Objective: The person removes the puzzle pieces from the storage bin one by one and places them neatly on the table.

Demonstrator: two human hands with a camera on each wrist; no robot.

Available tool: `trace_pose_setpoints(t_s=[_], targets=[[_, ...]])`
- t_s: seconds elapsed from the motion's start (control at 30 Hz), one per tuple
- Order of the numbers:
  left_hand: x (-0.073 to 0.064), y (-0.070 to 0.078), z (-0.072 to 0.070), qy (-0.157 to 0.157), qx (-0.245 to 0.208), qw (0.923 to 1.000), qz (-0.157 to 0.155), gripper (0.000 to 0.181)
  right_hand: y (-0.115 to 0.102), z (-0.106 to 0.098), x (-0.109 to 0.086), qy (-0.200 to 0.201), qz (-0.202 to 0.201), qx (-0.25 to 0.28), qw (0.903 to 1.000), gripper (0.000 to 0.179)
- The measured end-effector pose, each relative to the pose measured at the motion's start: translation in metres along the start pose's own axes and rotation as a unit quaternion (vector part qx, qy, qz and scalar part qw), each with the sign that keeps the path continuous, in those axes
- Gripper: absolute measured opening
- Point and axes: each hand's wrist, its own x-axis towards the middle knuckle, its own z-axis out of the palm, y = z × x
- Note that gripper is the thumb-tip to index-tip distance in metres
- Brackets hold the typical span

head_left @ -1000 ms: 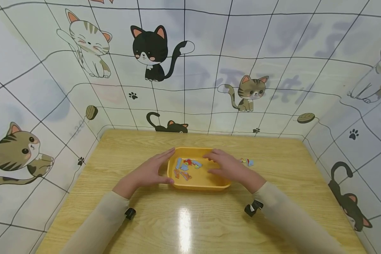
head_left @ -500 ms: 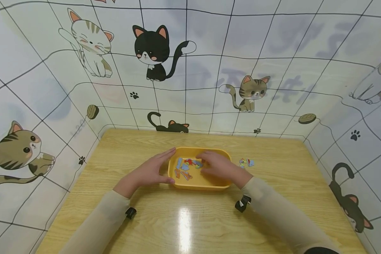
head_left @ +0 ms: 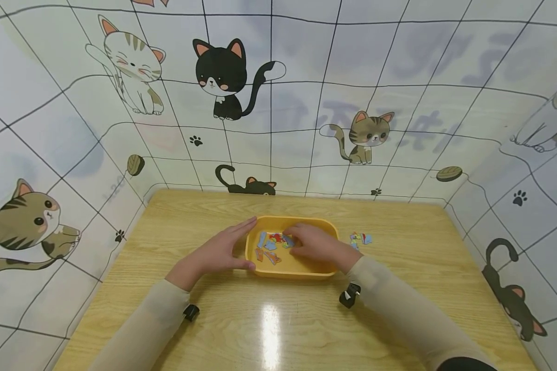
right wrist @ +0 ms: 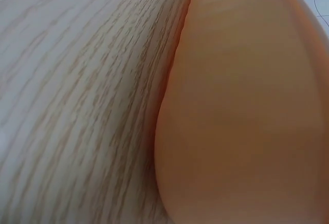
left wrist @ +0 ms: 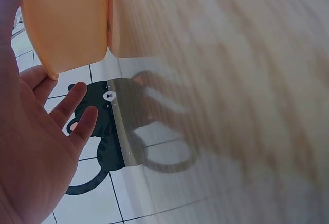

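While the left hand point(head_left: 219, 250) braces the left end of a yellow tray point(head_left: 293, 274), its fingers are spread, the index finger at the far corner and the thumb at the near one. The tray sits on the table point(head_left: 213, 319) and looks like smooth plastic, probably light, stiff and apt to slide; its rim seems the natural hold. Inside, toward the left, lie orange pieces point(head_left: 272, 257) on the near side, with a blue strip point(head_left: 262, 239), a blue piece point(head_left: 271, 246) and a red piece point(head_left: 275, 237) farther back. They look thin and light, perhaps card, likely awkward to lift from a slick floor, so an edge pinch would suit them. Next to the right, a blue-and-yellow piece point(head_left: 286, 242) lies at the fingertips of the right hand point(head_left: 313, 245), whose fingers bend down into the tray; whether they pinch it cannot be told. Right of the tray, more colourful pieces point(head_left: 366, 238) rest on the table.

Only the head view shows the pieces and the right hand. The left wrist view adds the left hand's other fingers, held loosely apart, and a cat drawing point(left wrist: 97, 106) mirrored in the table; the right wrist view shows the tray's outer wall and wood grain, no fingers.
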Motion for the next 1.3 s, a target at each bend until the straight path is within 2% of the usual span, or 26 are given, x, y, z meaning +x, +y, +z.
trace_pose_setpoints(t_s=[0.2,0.47,0.7,1.0,1.3], targets=[[0.000,0.000,0.000,0.000,0.000,1.0000,0.000,0.125,-0.002,-0.001,0.004,-0.003,0.001,-0.016,0.9999,0.045],[-0.001,0.002,0.000,0.001,-0.002,1.0000,-0.001,0.124,0.004,0.000,0.008,-0.015,0.012,0.016,0.9997,0.040],[0.000,-0.001,0.002,0.000,0.007,1.0000,-0.002,0.126,0.008,0.001,0.009,-0.015,0.016,0.019,0.9996,0.035],[0.000,0.000,0.002,-0.002,0.005,1.0000,-0.005,0.124,0.009,0.003,0.006,-0.006,0.006,-0.020,0.9998,0.028],[0.000,0.000,0.001,-0.004,0.006,1.0000,-0.003,0.124,0.005,-0.002,0.001,0.002,0.012,-0.065,0.9978,0.030]])
